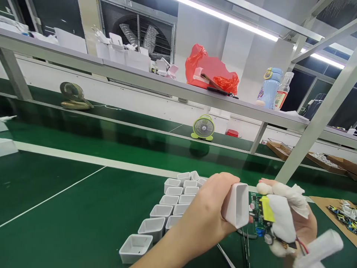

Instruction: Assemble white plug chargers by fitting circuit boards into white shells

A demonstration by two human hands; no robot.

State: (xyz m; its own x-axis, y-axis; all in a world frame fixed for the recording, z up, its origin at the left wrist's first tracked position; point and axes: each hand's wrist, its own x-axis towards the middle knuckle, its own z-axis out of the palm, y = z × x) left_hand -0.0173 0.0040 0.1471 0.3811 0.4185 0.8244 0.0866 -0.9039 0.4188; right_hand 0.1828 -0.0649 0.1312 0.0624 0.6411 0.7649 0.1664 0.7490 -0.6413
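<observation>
My left hand grips a white plastic housing shell, its open mouth turned to the right. My right hand, with white wrappings on the fingertips, holds a small green circuit board with a yellow part, right at the shell's mouth. Red wires and a white cylindrical piece hang from the right hand's lower side. Several empty white shells stand in rows on the green work surface, just left of my left forearm.
A green desk fan stands behind the belt; another fan sits far left. The shelf above carries a red bag, two bottles and white parts. Cardboard trays with boards lie at right. Metal tweezers rest below my hands.
</observation>
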